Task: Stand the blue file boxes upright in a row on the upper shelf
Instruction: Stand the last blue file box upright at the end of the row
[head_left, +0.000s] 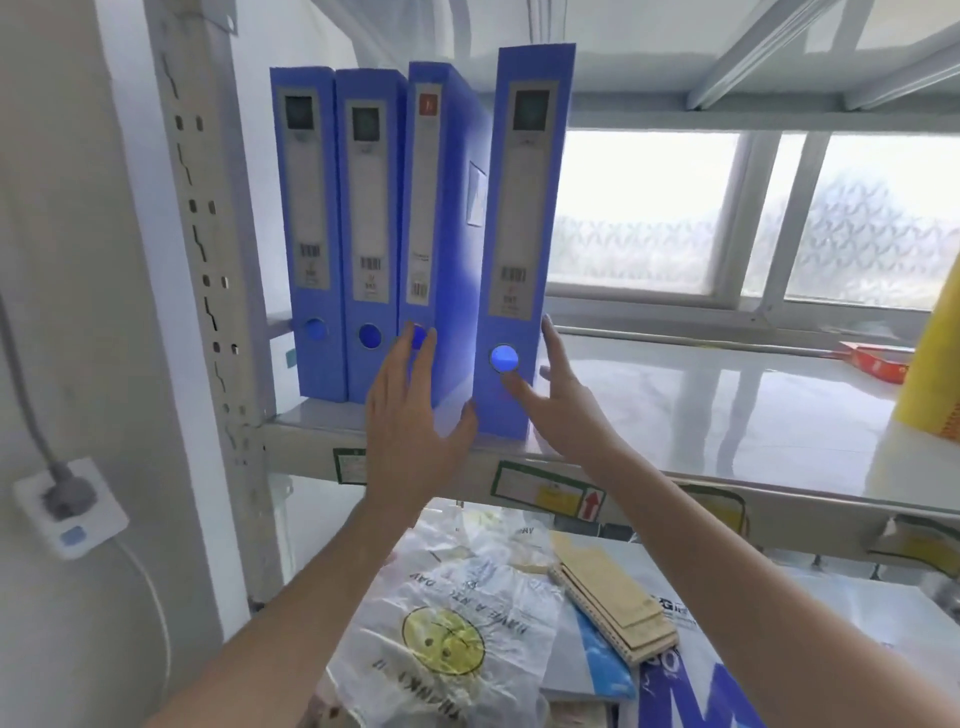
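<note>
The right hand (558, 400) cups the fourth file box (522, 234) low down, thumb pressed on the spine just under its round finger hole and fingers reaching up along the right side, so it grips the box at the base. The left hand (415, 415) is spread flat and grasps nothing; its fingertips lie against the bottom of the third file box (441, 218), over that box's finger hole, and its thumb reaches toward the lower left edge of the fourth. The fourth box stands upright on the upper shelf (727, 405), nearer the front edge than the others and a little apart from the third, whose side shows in the gap. Left of these, the first file box (309, 228) and second file box (369, 228) stand upright side by side, touching, by the shelf post (202, 234). Behind the shelf is a frosted window (644, 213). On the level below lie a plastic bag (441, 618) with a yellow smiley face and a spiral notebook (613, 597). On the wall to the left, a plug sits in a socket (70, 506).
</note>
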